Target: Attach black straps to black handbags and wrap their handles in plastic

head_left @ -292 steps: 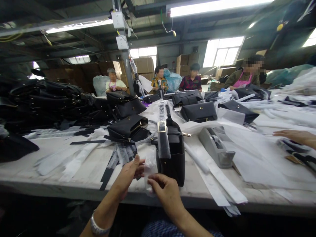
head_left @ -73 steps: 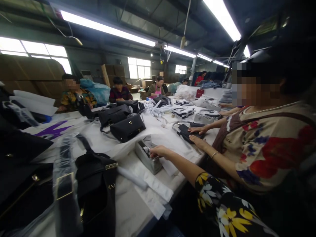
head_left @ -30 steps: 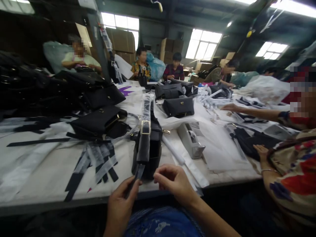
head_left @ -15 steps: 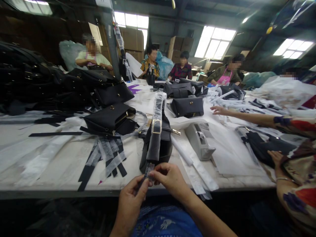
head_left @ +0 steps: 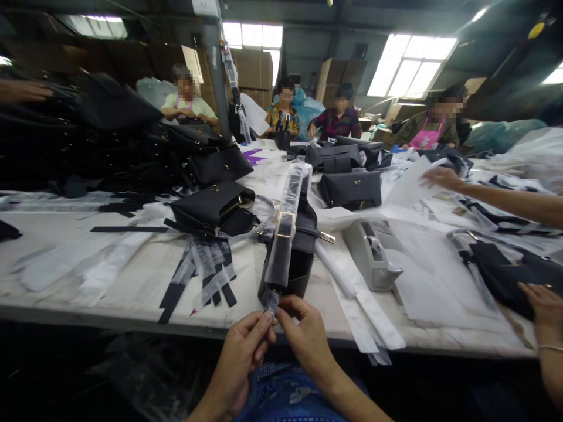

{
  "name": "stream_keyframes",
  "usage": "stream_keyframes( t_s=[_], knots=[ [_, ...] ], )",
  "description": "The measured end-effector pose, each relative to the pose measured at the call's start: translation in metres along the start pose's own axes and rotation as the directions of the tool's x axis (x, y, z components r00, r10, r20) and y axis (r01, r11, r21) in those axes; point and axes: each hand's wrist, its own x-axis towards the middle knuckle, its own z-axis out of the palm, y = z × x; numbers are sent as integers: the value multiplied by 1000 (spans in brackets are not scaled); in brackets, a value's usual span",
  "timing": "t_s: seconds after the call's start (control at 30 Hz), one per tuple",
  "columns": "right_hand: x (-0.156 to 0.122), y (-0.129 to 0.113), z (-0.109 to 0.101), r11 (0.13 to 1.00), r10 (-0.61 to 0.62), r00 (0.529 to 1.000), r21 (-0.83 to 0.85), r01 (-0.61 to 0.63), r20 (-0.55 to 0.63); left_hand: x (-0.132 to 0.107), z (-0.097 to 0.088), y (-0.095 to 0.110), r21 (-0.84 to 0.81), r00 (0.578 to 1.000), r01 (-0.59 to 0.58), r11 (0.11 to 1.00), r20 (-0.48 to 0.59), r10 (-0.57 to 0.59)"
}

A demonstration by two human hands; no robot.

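A black handbag (head_left: 300, 258) lies near the front edge of the long work table (head_left: 65, 287). Over it runs a black strap (head_left: 281, 252) with a gold buckle, wrapped in clear plastic film. My left hand (head_left: 244, 351) and my right hand (head_left: 303, 331) meet at the strap's near end, just off the table edge. Both hands pinch the film-wrapped strap tip between thumb and fingers.
A grey tape dispenser (head_left: 372, 255) stands right of the bag, among white paper sheets (head_left: 422, 281). Loose black straps and film strips (head_left: 206, 275) lie to the left. More black bags (head_left: 211, 208) are piled behind. A co-worker's arm (head_left: 492, 196) reaches in from the right; other people sit across the table.
My two hands have closed together on the strap's tip and sit slightly lower. The view has shifted a little left. The co-worker's arm on the right has lifted a white sheet.
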Motion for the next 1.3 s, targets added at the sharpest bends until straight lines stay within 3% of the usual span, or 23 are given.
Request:
stream_keyframes(
  t_s=[0.17,0.4,0.53,0.67,0.77,0.87,1.0,1.07,1.13,1.2,1.3],
  knots=[
    [0,-1,7,1000,-6,1000,-9,6,19,0,-3,3,5,1000,-15,1000,15,15],
    [1,-1,4,984,-22,1000,-175,25,19,-3,-2,4,-6,997,-12,1000,71,12],
    [3,1,5,987,53,998,-152,-49,22,-6,1,1,-9,992,20,1000,125,-18],
    [11,-5,3,983,118,991,-145,-109,55,-6,1,-2,-27,994,26,999,110,-22],
    [17,-11,-4,992,120,961,10,-126,249,-3,0,-3,-12,998,-24,1000,59,25],
    [17,-19,-14,948,110,869,213,-238,482,0,1,-4,30,998,-66,997,12,66],
    [9,-26,-14,829,164,795,354,-432,584,2,2,-5,89,985,-166,982,-27,169],
    [3,-26,-5,805,190,815,389,-449,547,2,2,-6,135,961,-271,953,-22,276],
    [-2,-23,6,836,213,872,380,-396,441,3,2,-9,185,936,-340,922,-23,350],
    [-4,-20,16,886,223,921,327,-328,319,4,2,-10,234,923,-358,904,-60,381],
    [-4,-14,23,929,198,955,267,-254,219,4,3,-11,287,903,-365,885,-122,412]
  ],
)
